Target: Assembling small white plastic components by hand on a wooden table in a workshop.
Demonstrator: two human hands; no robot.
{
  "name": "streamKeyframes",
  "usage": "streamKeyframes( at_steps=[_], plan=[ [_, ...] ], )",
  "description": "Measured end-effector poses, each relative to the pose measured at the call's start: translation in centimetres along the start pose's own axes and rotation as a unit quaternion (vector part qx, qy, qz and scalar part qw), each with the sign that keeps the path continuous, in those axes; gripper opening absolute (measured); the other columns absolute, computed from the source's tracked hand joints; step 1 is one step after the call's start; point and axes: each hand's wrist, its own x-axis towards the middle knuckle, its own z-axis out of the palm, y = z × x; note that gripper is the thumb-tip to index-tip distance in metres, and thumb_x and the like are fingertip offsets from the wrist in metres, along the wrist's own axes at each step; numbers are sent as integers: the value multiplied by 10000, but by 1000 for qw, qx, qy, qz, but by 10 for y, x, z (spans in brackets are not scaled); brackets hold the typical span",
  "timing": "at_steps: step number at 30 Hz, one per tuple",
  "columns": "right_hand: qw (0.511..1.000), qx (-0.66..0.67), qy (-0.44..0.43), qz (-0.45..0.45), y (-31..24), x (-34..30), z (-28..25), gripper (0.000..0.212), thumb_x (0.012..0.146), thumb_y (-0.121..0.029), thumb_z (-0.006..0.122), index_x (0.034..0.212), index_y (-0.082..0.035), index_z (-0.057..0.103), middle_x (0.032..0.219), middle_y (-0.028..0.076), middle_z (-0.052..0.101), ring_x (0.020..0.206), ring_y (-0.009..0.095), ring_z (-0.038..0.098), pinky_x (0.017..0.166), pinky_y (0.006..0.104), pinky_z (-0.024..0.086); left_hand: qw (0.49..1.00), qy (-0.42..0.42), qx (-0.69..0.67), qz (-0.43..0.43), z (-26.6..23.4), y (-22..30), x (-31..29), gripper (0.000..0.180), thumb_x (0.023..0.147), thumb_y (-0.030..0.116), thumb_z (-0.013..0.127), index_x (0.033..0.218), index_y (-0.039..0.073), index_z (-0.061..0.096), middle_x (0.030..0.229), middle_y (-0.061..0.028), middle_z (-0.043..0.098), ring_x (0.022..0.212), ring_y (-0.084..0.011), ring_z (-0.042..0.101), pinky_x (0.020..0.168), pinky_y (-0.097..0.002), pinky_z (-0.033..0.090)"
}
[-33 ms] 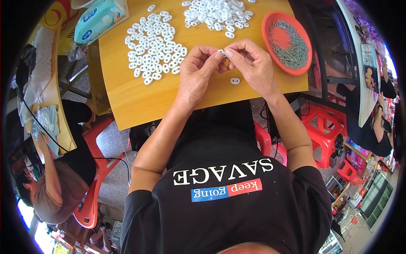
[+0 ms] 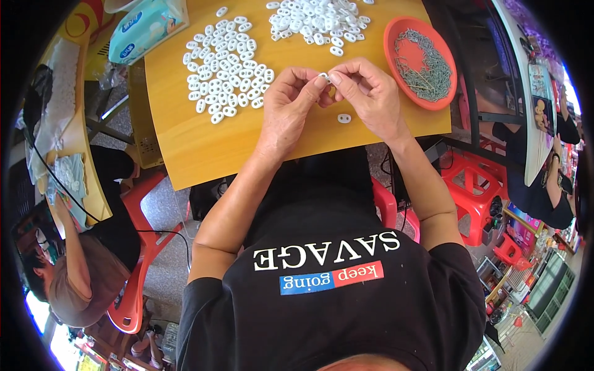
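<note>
Over the yellow table [image 2: 216,154], my left hand [image 2: 288,105] pinches a small white oval two-hole piece [image 2: 323,76] between thumb and fingers. My right hand [image 2: 370,99] meets it from the other side, its thumb and forefinger pressed together at the piece's edge. Whatever sits between those right fingertips is too small to make out. One loose white two-hole piece [image 2: 344,118] lies just below the right hand. To the left of my hands spreads a flat group of the same white pieces [image 2: 232,80]. A heaped pile of them [image 2: 315,18] lies beyond my hands.
A red oval dish [image 2: 392,38] of small grey screws [image 2: 433,77] stands at the table's right. A teal tissue pack [image 2: 145,31] rests at the far left corner. A person [image 2: 93,266] sits at another table on the left. Red stools [image 2: 473,185] stand at the right.
</note>
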Motion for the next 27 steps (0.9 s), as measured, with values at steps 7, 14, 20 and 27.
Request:
streamKeyframes(
  at_steps=[7, 14, 20, 27],
  plan=[
    [999, 21, -27, 7, 6, 1, -2, 119, 933, -105, 627, 962, 10, 632, 828, 20, 647, 723, 53, 602, 625, 196, 487, 999, 4, 42, 8, 1, 2, -1, 152, 948, 114, 616, 978, -29, 572, 855, -86, 658, 748, -121, 610, 704, -250, 505],
    [982, -150, -16, -112, -6, 10, -11, 102, 912, -95, 638, 954, -6, 612, 816, 65, 644, 700, 146, 641, 611, 270, 514, 1000, -5, 21, 11, 0, 0, 1, 144, 946, 116, 619, 975, -20, 579, 860, -68, 648, 755, -123, 613, 702, -253, 505],
    [919, -303, -59, -245, -7, 18, -17, 95, 871, -78, 654, 884, -29, 574, 794, 101, 579, 658, 292, 601, 578, 368, 482, 1000, -7, 28, 4, -1, 1, 0, 143, 944, 114, 622, 974, -19, 578, 857, -62, 635, 747, -121, 610, 697, -252, 503],
    [981, -161, -29, -100, 0, 7, -5, 74, 894, -77, 641, 896, -11, 608, 773, 79, 626, 651, 190, 620, 572, 295, 483, 999, 3, 40, 10, 2, 4, -1, 133, 945, 106, 616, 968, -21, 584, 862, -67, 648, 743, -118, 608, 695, -248, 498]
  ],
)
